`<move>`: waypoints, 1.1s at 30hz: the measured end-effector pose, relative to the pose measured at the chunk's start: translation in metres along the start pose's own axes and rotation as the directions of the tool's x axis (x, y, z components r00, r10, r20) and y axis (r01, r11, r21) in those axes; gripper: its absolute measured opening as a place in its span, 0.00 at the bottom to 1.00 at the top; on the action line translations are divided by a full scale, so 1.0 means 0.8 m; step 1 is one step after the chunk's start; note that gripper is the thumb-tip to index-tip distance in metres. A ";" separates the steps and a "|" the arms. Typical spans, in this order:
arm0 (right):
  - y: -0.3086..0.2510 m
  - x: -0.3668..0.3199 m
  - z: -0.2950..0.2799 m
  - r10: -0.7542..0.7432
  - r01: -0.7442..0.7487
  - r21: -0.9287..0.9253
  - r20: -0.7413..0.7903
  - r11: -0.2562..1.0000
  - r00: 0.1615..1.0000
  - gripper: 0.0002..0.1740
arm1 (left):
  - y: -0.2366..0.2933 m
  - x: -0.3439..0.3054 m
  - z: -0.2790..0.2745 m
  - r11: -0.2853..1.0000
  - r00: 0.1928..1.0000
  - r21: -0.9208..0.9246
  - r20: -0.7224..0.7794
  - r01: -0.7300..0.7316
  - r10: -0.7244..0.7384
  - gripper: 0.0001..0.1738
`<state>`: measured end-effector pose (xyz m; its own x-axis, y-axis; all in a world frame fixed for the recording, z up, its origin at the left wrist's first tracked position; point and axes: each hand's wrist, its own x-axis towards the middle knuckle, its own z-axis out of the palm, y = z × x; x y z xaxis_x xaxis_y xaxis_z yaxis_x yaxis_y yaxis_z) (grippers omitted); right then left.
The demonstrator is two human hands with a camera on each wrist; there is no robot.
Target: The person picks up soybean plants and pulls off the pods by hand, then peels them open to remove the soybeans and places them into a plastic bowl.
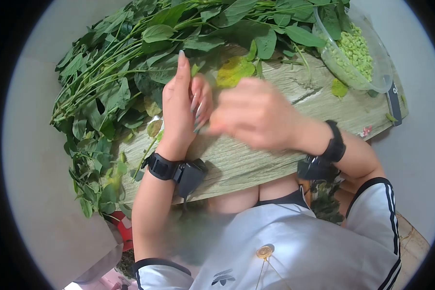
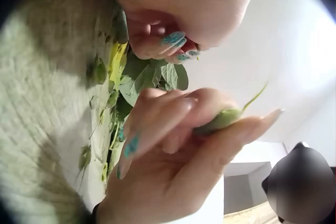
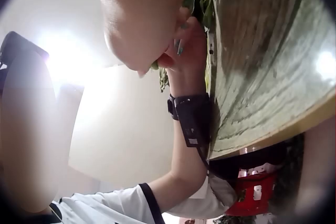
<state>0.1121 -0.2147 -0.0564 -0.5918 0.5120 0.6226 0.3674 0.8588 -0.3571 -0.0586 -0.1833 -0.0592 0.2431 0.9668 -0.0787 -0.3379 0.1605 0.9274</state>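
Observation:
My left hand point(image 1: 183, 99) is raised over the wood-patterned tabletop. Between its thumb and curled index finger it pinches a green bean pod point(image 2: 218, 121) with a thin stalk at one end. Close beside it, my right hand point(image 1: 256, 113) is blurred in the head view. Its fingers point(image 2: 157, 43) are curled toward the palm in the left wrist view, and I cannot tell whether they hold anything. Leafy bean stalks point(image 1: 99, 72) are heaped beyond and left of the hands. A clear plastic bowl point(image 1: 384, 72) with shelled green beans point(image 1: 355, 50) stands at the far right.
A flat, dark-handled tool point(image 1: 394, 108) lies by the bowl at the table's right edge. A yellow leaf point(image 1: 234, 71) and loose bits of greenery lie on the tabletop point(image 1: 237, 169). Below the table on the left is a red basket point(image 3: 252, 195).

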 end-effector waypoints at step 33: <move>0.009 0.007 -0.012 0.555 -0.513 0.444 0.041 0.735 0.831 0.20 | -0.018 -0.032 0.026 0.998 0.991 0.038 0.119 0.056 -0.060 0.25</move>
<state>0.1182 -0.2061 -0.0489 -0.3173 0.9029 0.2901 0.2551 0.3759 -0.8908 -0.0412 -0.2142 -0.0630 0.3691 0.9250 -0.0903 -0.2889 0.2066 0.9348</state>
